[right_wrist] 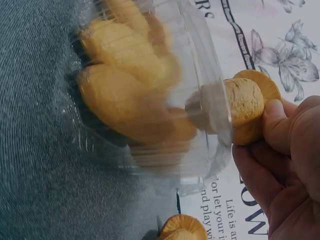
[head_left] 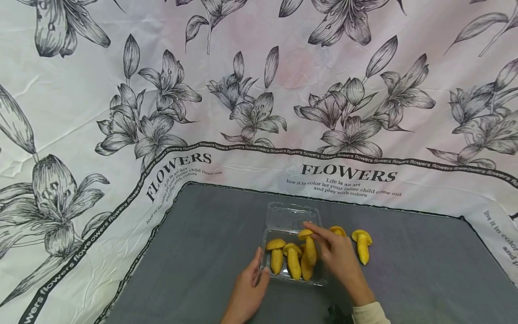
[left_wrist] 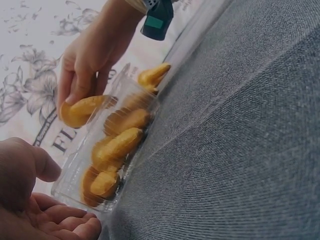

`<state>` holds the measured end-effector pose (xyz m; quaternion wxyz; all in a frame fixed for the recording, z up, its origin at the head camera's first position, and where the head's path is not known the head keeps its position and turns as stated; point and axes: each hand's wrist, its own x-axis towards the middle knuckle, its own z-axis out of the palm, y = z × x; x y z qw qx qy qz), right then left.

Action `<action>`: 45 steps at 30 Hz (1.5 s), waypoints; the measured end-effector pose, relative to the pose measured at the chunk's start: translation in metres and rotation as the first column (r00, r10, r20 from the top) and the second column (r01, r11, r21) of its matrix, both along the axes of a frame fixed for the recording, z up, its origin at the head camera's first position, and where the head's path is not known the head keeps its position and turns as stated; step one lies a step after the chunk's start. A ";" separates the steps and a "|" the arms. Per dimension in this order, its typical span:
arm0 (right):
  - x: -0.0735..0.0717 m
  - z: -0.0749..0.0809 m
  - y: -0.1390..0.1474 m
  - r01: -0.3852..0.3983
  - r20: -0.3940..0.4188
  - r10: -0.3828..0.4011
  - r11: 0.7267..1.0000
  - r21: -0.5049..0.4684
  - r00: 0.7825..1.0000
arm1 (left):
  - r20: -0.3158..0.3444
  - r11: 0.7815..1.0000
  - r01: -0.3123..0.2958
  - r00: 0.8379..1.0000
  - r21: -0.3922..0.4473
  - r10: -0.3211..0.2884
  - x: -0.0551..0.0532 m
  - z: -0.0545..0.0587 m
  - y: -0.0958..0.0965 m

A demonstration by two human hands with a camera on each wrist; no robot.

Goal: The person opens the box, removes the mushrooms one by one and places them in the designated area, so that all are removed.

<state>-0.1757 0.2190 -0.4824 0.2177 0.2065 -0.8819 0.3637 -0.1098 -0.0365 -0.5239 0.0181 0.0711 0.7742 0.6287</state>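
A clear plastic container (head_left: 295,280) with its lid (head_left: 292,217) folded back holds several yellow mushrooms (head_left: 277,256), stems toward me. My right hand (head_left: 337,252) pinches one yellow mushroom (head_left: 309,247) by its cap, over the container's right side. In the right wrist view this mushroom (right_wrist: 245,107) has its stem over the rim and thumb and fingers on the cap. My left hand (head_left: 248,283) holds the container's near left corner. The left wrist view has its thumb (left_wrist: 47,165) at the rim and its curled fingers (left_wrist: 70,220) beside the outer wall.
To the right of the container a loose mushroom (head_left: 363,246) lies on the grey cloth (head_left: 425,270). Another mushroom (head_left: 337,230) is partly hidden behind the right hand. A white flower-printed sheet (head_left: 259,171) borders the grey surface at the back and sides.
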 end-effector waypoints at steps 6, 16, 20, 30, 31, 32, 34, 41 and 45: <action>0.000 0.000 0.008 0.044 -0.006 -0.044 0.999 0.017 0.999 | 0.002 1.000 0.003 1.000 0.011 -0.003 0.000 0.000 0.000; -0.001 -0.002 0.021 0.111 -0.031 -0.112 0.994 -0.020 0.993 | -0.002 1.000 -0.003 1.000 -0.003 0.003 0.000 0.000 0.001; 0.001 -0.001 0.024 0.130 -0.026 -0.130 0.991 -0.022 0.991 | -0.003 1.000 -0.002 1.000 -0.004 0.002 -0.001 0.000 0.000; 0.002 0.006 0.036 0.188 -0.035 -0.188 0.982 -0.013 0.981 | 0.003 1.000 -0.002 1.000 -0.028 0.002 -0.001 -0.001 0.000; 0.002 0.006 0.038 0.197 -0.036 -0.197 0.980 -0.013 0.980 | 0.001 1.000 -0.003 1.000 -0.031 0.003 -0.001 -0.001 0.000; 0.003 0.006 0.039 0.205 -0.033 -0.206 0.979 -0.010 0.978 | 0.001 0.999 -0.005 1.000 -0.033 0.005 0.000 -0.001 0.000; 0.004 0.007 0.041 0.223 -0.030 -0.223 0.975 -0.002 0.974 | 0.001 0.999 -0.008 1.000 -0.041 0.008 0.000 -0.001 0.000; 0.005 0.007 0.050 0.257 -0.022 -0.257 0.966 0.011 0.966 | 0.025 0.999 -0.010 1.000 -0.047 0.011 -0.001 -0.001 0.001; 0.003 0.007 0.055 0.273 -0.027 -0.273 0.962 -0.004 0.962 | 0.028 0.999 -0.012 1.000 -0.049 0.013 -0.001 0.000 0.001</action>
